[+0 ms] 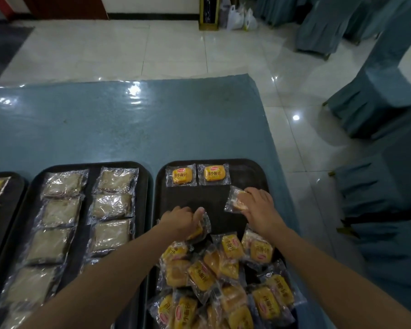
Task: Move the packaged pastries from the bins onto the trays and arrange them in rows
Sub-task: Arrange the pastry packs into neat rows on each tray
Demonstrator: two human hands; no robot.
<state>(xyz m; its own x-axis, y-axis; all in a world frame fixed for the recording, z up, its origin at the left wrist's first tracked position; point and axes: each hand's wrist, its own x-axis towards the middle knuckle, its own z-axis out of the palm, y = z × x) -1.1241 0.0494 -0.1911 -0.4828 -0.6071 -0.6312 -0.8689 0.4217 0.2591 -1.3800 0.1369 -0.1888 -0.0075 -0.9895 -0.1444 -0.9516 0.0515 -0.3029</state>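
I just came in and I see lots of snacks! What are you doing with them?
A person is lining up small packaged yellow breads on the right black tray. Two packs already sit in its far row. The left hand and right hand each hold a pack; a loose pile waits nearer.

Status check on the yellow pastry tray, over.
Left hand grips a packet; right hand another. Two packets placed. Loose pile crowds tray.

Bare tray middle (199, 198); pastry heap (223, 281) nearside.
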